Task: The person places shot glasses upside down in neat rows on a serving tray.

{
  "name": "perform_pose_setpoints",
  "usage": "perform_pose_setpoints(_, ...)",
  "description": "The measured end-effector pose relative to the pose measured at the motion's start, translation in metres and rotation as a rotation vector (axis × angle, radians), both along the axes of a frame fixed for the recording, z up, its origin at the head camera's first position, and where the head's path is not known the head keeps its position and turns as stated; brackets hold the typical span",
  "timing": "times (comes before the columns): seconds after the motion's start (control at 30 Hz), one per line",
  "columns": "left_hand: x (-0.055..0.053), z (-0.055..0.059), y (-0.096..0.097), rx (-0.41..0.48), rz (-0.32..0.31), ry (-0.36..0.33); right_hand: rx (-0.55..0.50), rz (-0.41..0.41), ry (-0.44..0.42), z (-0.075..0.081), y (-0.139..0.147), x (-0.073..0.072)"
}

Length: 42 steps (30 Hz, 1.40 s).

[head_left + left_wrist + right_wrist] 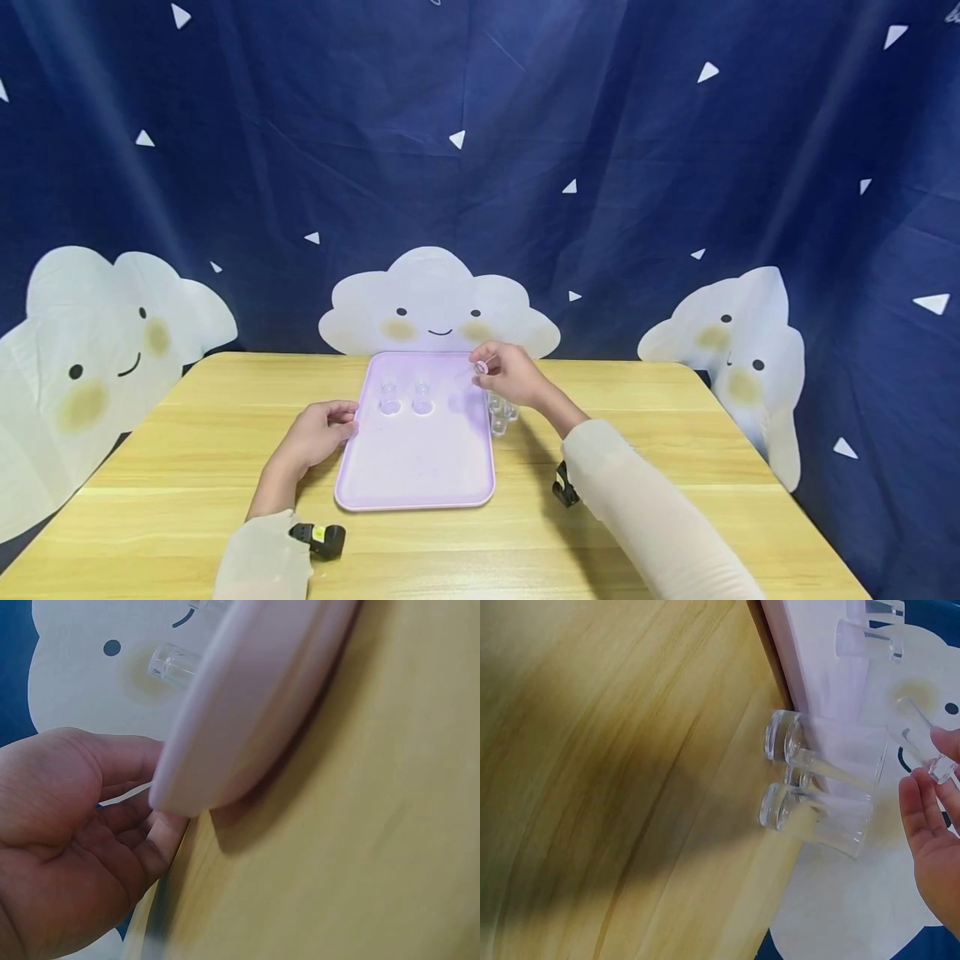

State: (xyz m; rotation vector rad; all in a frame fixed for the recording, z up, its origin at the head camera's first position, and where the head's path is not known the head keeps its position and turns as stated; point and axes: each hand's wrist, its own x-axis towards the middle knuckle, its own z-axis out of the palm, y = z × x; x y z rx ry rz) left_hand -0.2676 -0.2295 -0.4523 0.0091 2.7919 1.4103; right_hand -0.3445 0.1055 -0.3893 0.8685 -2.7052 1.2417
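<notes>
Clear glass (pixel 481 367) in right hand (pixel 514 375), seemingly held near its base.

A table (pixel 637 479) with a pale yellow wood-grain top and rounded far corners carries everything. Directly on it lies a rectangular lilac-pink tray (pixel 412 471) with rounded corners and a raised rim, its long sides running away from the near edge and its far end by the table's back edge. Just beside the tray's right side, clear thick-bottomed glasses (pixel 832 761) stand upright, clustered close together.
</notes>
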Motion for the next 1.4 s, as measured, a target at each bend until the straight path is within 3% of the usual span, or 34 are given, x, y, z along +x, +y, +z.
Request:
perform_pose_setpoints(0.17,0.0,-0.001,0.0,0.0,0.003,-0.003,-0.014,0.009,0.043,-0.003,-0.002,0.0)
perform_pose_setpoints(0.63,-0.001,-0.003,-0.001,0.004,-0.001,-0.004,0.044,0.022,-0.021,-0.002,-0.018,0.001)
perform_pose_setpoints(1.4,-0.002,-0.005,-0.001,-0.01,-0.001,0.007,0.165,0.009,-0.042,-0.012,-0.032,-0.003)
